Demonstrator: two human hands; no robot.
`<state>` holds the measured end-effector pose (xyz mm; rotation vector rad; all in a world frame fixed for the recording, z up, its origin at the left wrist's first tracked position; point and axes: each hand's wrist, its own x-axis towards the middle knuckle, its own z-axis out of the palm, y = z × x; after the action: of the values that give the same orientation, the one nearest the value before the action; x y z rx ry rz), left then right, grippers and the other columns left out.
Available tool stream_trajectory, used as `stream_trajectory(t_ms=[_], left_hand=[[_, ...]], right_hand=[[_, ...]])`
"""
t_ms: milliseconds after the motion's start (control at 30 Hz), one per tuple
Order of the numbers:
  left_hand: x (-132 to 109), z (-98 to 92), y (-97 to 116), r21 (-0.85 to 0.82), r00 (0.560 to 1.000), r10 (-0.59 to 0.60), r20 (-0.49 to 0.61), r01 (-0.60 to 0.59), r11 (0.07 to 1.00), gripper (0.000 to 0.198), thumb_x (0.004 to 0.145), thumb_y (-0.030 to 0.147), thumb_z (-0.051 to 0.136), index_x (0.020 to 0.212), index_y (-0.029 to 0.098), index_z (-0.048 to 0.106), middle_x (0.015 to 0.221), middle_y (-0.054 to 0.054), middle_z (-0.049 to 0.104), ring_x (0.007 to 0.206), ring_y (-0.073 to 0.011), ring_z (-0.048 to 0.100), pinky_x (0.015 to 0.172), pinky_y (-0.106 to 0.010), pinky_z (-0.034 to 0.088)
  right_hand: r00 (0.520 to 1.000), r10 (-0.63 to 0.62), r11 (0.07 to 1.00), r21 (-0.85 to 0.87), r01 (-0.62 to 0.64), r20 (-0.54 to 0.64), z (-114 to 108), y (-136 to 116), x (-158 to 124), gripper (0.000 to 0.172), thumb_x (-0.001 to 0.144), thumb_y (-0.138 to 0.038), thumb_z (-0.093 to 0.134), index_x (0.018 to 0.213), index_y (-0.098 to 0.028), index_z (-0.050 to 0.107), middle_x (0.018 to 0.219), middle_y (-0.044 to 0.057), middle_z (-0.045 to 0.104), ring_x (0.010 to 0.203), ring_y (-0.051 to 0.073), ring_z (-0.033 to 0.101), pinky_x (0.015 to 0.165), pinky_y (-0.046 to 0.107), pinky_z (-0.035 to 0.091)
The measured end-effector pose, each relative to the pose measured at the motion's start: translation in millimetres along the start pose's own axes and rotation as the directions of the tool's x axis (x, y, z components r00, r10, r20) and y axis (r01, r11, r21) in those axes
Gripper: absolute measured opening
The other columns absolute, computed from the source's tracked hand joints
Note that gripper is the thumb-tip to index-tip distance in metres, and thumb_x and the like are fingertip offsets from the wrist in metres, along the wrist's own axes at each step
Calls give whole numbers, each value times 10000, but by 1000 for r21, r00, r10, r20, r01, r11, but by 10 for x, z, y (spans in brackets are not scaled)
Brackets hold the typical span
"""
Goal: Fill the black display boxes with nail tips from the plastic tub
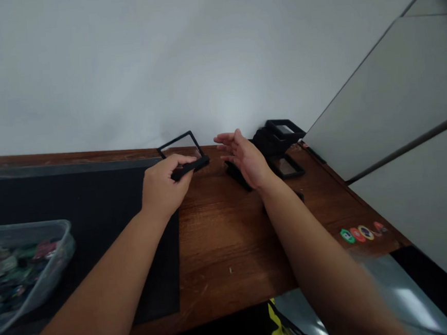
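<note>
My left hand (166,185) is closed around the edge of a black display frame (197,138) with a clear window. The frame is opened out, one half tilted up toward the wall and the other gripped between thumb and fingers. To its right, my right hand (246,158) is raised with fingers stretched out and nothing in it. Just behind and below that hand lies a dark flat piece (238,176), partly covered by it. More black frames (286,129) are piled beyond the right hand against the wall, and another frame (287,166) lies flat beneath them.
A clear plastic tub (68,236) of small colourful pieces stands on a black mat (105,197) at the left. Several round coloured tokens (356,234) lie on the wooden table (220,229) near its right edge. A white wall (122,67) bounds the back.
</note>
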<state>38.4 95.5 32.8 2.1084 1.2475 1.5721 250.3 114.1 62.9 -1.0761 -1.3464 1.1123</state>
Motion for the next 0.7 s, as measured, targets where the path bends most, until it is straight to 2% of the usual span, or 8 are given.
stream_trajectory(t_ms=[67,167,267,333,433,500,567,700], left_hand=[[-1,9,-24,33,994,-21,104,17,999,168,862,187,698,998,252,772,1058,-10,828,957,-217,778,849,-344,599],[0,15,-37,101,955,-82,286,55,993,220,866,147,640,1020,252,756,1107,-26,817,1016,-247,761,891,-398,577],[-6,20,-20,115,903,-95,418,51,992,173,846,153,658,976,234,739,1156,-50,794,1074,-270,732,938,-431,553],[-12,24,6,87,873,-55,485,14,996,129,805,269,766,921,226,730,1114,-55,785,1077,-280,712,932,-419,550],[-16,30,51,50,798,-19,602,-13,999,263,823,481,774,866,226,724,996,-44,767,993,-261,696,861,-388,548],[-18,31,68,77,769,-37,639,-16,997,292,921,507,654,875,229,731,962,-42,760,926,-247,689,819,-388,536],[-20,33,59,119,772,-57,633,-24,993,247,966,429,598,933,230,740,983,-47,765,928,-253,686,828,-403,524],[-17,41,-9,131,782,-52,622,-38,991,151,909,257,670,1039,220,737,1069,-58,773,999,-269,685,895,-421,516]], right_hand=[[1000,-19,998,-54,19,0,13,25,7,636,918,-808,431,1115,-243,646,1362,88,667,1230,245,622,992,398,523],[991,-136,954,-269,133,8,34,32,-6,508,964,-697,466,1079,-235,643,1222,70,704,1141,222,634,968,375,509],[951,-272,828,-468,309,145,58,21,-46,360,1012,-538,484,1049,-217,643,1064,55,723,1022,205,648,947,365,497],[917,-298,740,-544,397,264,66,28,-71,292,1031,-437,472,1031,-207,650,1027,59,732,985,207,659,942,374,495],[894,-292,650,-616,446,339,62,73,-87,207,1011,-333,505,1052,-201,659,1078,80,741,1031,231,666,965,405,495],[891,-301,626,-634,453,340,56,112,-85,189,968,-292,571,1114,-202,652,1161,94,735,1088,246,661,987,420,497],[886,-320,612,-640,464,336,50,143,-78,238,931,-268,623,1158,-200,642,1200,101,729,1118,254,657,995,422,503],[873,-342,574,-659,486,347,35,161,-64,299,863,-220,694,1158,-203,644,1193,101,729,1134,264,653,1011,433,502]])
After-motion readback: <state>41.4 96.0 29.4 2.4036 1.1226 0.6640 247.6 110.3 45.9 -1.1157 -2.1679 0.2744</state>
